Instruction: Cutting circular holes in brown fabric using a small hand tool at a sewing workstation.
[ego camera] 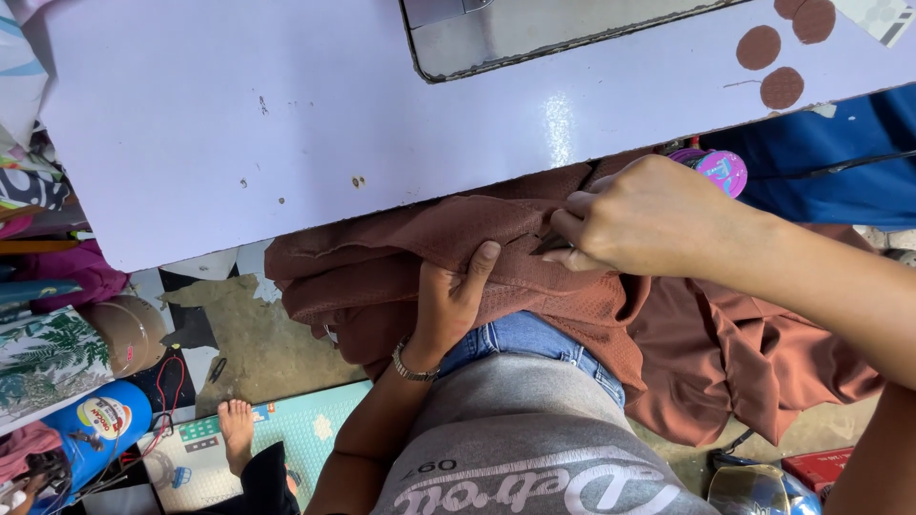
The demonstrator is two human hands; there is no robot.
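L hand [448, 300] grips brown fabric [534, 277] from below, thumb on top. R hand [644, 219] pinches a small dark tool [551, 245] against the fabric, just below the lilac table [286, 124] edge.

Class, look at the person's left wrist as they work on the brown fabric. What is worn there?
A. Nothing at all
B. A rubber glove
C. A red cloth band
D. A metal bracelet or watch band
D: a silver metal band circles the wrist of the left hand, which grips the brown fabric on the lap while the right hand pinches the same cloth.
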